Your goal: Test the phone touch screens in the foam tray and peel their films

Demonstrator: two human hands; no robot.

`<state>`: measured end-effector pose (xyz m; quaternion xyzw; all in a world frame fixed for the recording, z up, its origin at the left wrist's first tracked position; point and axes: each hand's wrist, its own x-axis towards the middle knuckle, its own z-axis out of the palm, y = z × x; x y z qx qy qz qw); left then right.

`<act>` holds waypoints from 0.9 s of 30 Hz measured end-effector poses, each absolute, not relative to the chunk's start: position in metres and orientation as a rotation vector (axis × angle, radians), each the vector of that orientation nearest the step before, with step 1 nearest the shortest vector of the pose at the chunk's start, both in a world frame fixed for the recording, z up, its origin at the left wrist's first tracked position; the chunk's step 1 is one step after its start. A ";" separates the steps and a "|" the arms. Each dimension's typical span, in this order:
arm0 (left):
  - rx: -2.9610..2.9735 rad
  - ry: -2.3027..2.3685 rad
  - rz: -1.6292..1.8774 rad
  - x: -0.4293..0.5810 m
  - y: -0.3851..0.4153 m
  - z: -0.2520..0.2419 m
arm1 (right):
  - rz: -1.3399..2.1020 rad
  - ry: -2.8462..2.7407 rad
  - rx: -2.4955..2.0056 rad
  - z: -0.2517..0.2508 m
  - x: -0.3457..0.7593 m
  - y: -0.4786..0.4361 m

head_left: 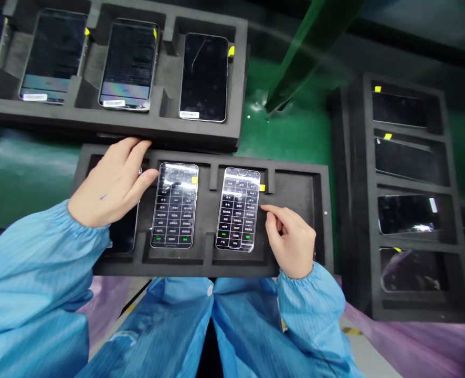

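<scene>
A black foam tray (pixel 303 189) lies in front of me with phones in its compartments. Two lit phones, a middle one (pixel 175 210) and one to its right (pixel 238 210), show grids of buttons, a few of them green. My left hand (pixel 114 181) is spread over a dark phone (pixel 124 231) at the tray's left, covering its upper part; whether it touches is unclear. Just right of the right lit phone is my right hand (pixel 289 236), its index finger near the screen edge and the other fingers curled, nothing visible in them. The tray's far right compartment holds no phone.
Behind the near tray, a larger foam tray (pixel 138 119) holds several phones with yellow tabs. At right, stacked foam trays (pixel 368 210) hold several dark phones. A green post (pixel 295 52) rises from the green tabletop (pixel 291 136).
</scene>
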<state>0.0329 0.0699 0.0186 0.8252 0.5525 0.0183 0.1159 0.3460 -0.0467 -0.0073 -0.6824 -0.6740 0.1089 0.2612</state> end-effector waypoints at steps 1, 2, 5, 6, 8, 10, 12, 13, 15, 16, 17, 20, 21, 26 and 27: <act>2.417 1.615 0.048 0.033 0.070 0.018 | 0.267 -1.821 -1.840 -0.008 0.347 -0.047; 2.416 1.614 0.038 0.034 0.070 0.019 | 0.242 -1.822 -1.832 -0.008 0.348 -0.048; 2.391 1.607 -0.006 0.032 0.065 0.023 | 0.199 -1.833 -1.821 -0.009 0.352 -0.053; 2.378 1.594 -0.021 0.031 0.062 0.025 | 0.189 -1.835 -1.826 -0.009 0.354 -0.054; 2.378 1.554 -0.034 0.029 0.050 0.028 | 0.160 -1.844 -1.826 -0.007 0.355 -0.057; 2.440 1.494 -0.017 0.028 0.033 0.027 | 0.111 -1.903 -1.777 -0.004 0.354 -0.058; 2.558 1.415 0.027 0.031 0.014 0.024 | 0.072 -2.055 -1.666 0.000 0.352 -0.056; 2.600 1.380 0.015 0.033 0.005 0.022 | 0.068 -2.149 -1.613 0.001 0.350 -0.054; 2.638 1.313 -0.010 0.033 -0.011 0.018 | 0.090 -2.302 -1.554 0.003 0.347 -0.051; 2.639 1.289 -0.011 0.032 -0.018 0.016 | 0.119 -2.345 -1.547 0.003 0.347 -0.050; 2.632 1.268 -0.002 0.028 -0.024 0.015 | 0.155 -2.368 -1.532 0.003 0.347 -0.050; 2.586 1.106 0.041 0.010 -0.040 0.014 | 0.344 -2.383 -1.310 0.003 0.352 -0.056; 2.564 1.004 0.054 0.003 -0.044 0.015 | 0.412 -2.362 -1.219 0.004 0.354 -0.059; 2.393 1.096 0.216 0.000 -0.045 0.034 | 0.478 -2.147 -1.264 0.019 0.356 -0.052; 2.365 1.162 0.235 0.005 -0.040 0.039 | 0.436 -2.115 -1.343 0.022 0.354 -0.046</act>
